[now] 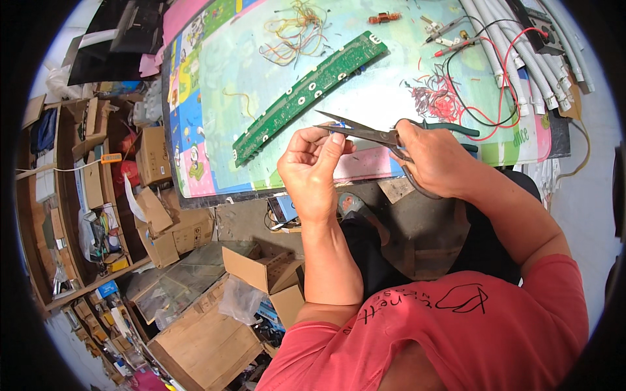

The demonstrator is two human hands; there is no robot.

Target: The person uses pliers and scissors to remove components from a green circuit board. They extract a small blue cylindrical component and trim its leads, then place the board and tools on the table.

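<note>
My right hand (pixel 427 159) is closed round the handles of a pair of dark metal scissors (pixel 373 135), whose blades point left and stand apart. Between the blades sits a small blue piece (pixel 340 124), pinched by the thumb and fingers of my left hand (pixel 314 163). Its exact kind is too small to make out. Green-handled pliers (pixel 456 129) lie on the table just beyond my right hand, partly hidden by it. A long green circuit board (pixel 306 91) rests slantwise on the table past my left hand.
Tangled thin wires (pixel 297 32), a copper coil (pixel 385 17) and a heap of red wire scraps (pixel 435 96) lie on the patterned table cover (pixel 208 85). Test leads (pixel 499 45) cross grey corrugated tubes (pixel 518 72). Cardboard boxes (pixel 189 228) and shelves (pixel 72 195) stand at left.
</note>
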